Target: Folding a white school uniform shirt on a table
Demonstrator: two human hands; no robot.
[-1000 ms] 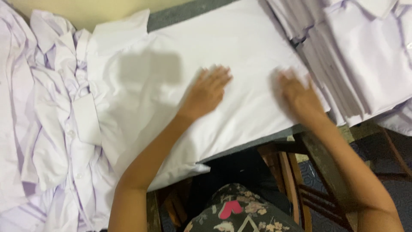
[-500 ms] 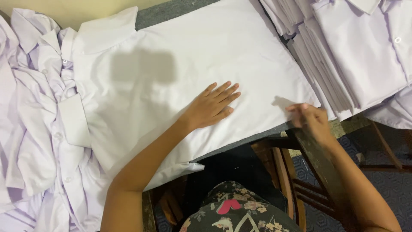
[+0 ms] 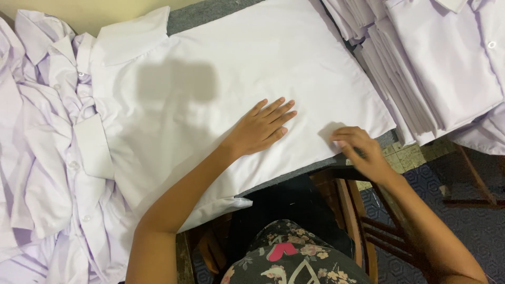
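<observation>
Two hands work one white shirt (image 3: 221, 79) spread on the bench (image 3: 210, 10): the left hand (image 3: 263, 129) still presses flat and open, while the right hand (image 3: 357, 150) has slid to the hem, now pinching it.

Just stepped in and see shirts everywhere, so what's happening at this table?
A person has a white shirt spread flat, back up, on the table. The left hand lies flat on it, fingers spread, while the right hand pinches the fabric at its near edge. A stack of folded shirts sits to the right, and a loose heap of unfolded shirts lies to the left.
</observation>
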